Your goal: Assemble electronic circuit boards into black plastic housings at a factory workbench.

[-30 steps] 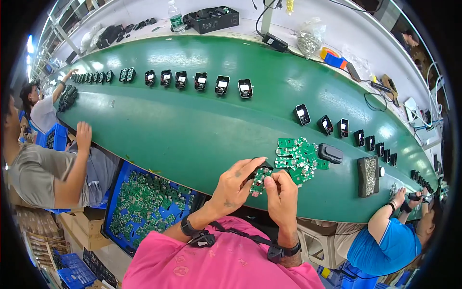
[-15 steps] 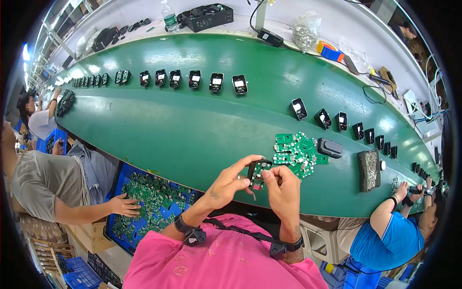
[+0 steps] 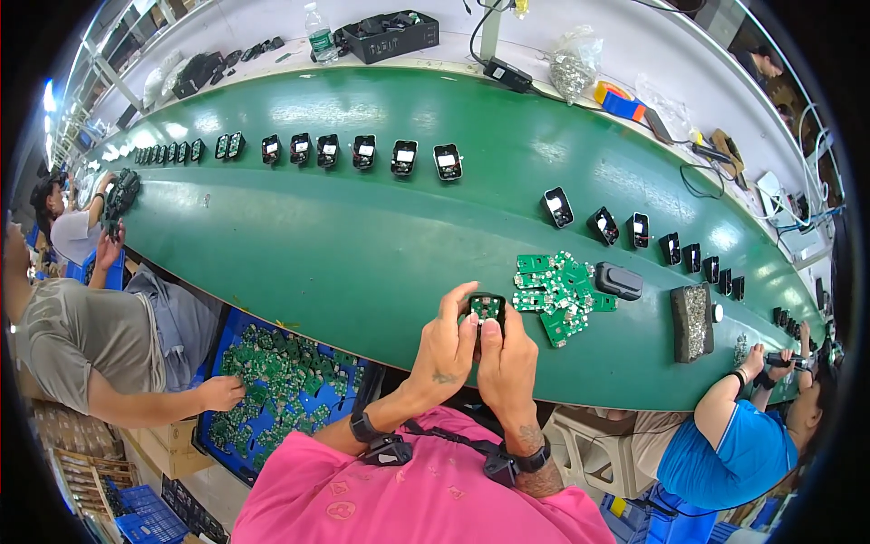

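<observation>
In front of my chest I hold a small black housing [image 3: 500, 299] with a green circuit board [image 3: 486, 310] seated in its opening. My left hand [image 3: 439, 358] grips its left side, and my right hand [image 3: 509, 363] wraps the right side. Both thumbs press on the board's near edge, side by side. Just beyond my right hand lies a loose pile of green circuit boards [image 3: 564, 295] on the green table [image 3: 362, 263]. A closed dark case [image 3: 619, 281] sits against the pile's right edge.
Black housings [image 3: 447, 162] stand in a row across the table, continuing right [image 3: 557, 208]. A dark tray of small metal parts [image 3: 691, 324] lies right. At left, a co-worker's hand [image 3: 220, 393] rests by a blue bin [image 3: 313, 431] of boards. Another person in blue [image 3: 725, 444] works at right.
My hands have turned the housing so its board faces up and straightened it, and both thumbs have come together on the board. The left co-worker's hand has drawn back leftward over the bin.
</observation>
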Available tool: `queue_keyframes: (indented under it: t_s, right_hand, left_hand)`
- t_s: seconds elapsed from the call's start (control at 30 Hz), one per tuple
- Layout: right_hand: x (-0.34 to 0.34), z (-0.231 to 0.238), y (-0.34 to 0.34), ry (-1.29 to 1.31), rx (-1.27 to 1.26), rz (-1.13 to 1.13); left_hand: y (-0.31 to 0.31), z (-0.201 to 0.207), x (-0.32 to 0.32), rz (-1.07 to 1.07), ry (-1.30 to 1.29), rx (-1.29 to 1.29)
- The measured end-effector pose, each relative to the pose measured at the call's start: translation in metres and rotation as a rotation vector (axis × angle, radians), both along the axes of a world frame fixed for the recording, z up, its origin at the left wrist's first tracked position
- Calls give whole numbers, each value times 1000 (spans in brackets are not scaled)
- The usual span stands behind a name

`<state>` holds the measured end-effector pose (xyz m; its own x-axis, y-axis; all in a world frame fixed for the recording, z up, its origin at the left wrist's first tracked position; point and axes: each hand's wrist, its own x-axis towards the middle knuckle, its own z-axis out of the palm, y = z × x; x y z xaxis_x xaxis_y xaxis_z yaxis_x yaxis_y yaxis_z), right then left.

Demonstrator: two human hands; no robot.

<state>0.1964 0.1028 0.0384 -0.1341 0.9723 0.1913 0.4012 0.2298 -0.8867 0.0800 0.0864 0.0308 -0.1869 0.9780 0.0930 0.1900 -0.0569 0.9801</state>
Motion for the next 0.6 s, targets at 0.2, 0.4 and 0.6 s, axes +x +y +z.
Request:
queue_keyframes:
  t_s: [0.2,0.4,0.6]
  right_hand:
    - [-7,-1,0,83,144,-23]
    - [-25,-35,25,114,5,94]
    - [-50,-61,37,-137,61,207]
  left_hand:
    - [-7,17,1,7,179,197]
    - [10,-9,-21,90,251,261]
    - [44,-18,-128,289,190,-44]
